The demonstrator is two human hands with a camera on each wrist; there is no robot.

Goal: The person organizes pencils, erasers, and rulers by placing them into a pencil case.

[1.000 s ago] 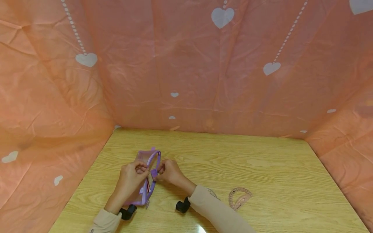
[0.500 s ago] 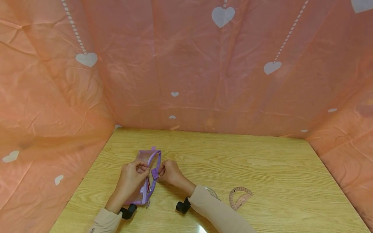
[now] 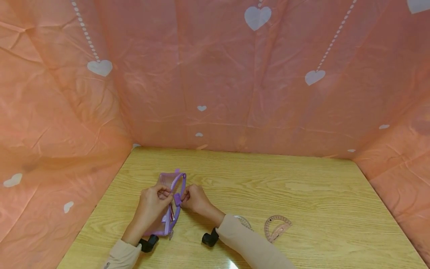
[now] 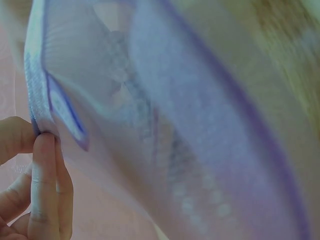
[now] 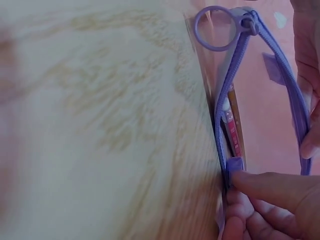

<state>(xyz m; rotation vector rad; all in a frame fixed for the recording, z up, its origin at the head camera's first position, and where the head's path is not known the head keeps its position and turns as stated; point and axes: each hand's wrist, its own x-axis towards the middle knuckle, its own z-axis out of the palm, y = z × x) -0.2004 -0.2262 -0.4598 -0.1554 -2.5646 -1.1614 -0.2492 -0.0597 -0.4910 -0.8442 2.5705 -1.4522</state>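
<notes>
— Where's the pouch [image 3: 167, 224]?
— On the table's [image 3: 268, 179] left, long axis near-to-far, ring [image 3: 171, 235] end nearest, mouth [image 3: 178, 185] facing right.
— And the fingers?
— Left hand [image 3: 150, 201] pinches one rim [image 4: 36, 65]; right hand [image 3: 196, 200], a purple piece [image 3: 177, 199] at the other.

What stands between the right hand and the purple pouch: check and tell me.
Nothing visible: the right hand is at the open edge of the purple pouch, pinching a small purple piece there. The left hand holds the opposite edge.
</notes>
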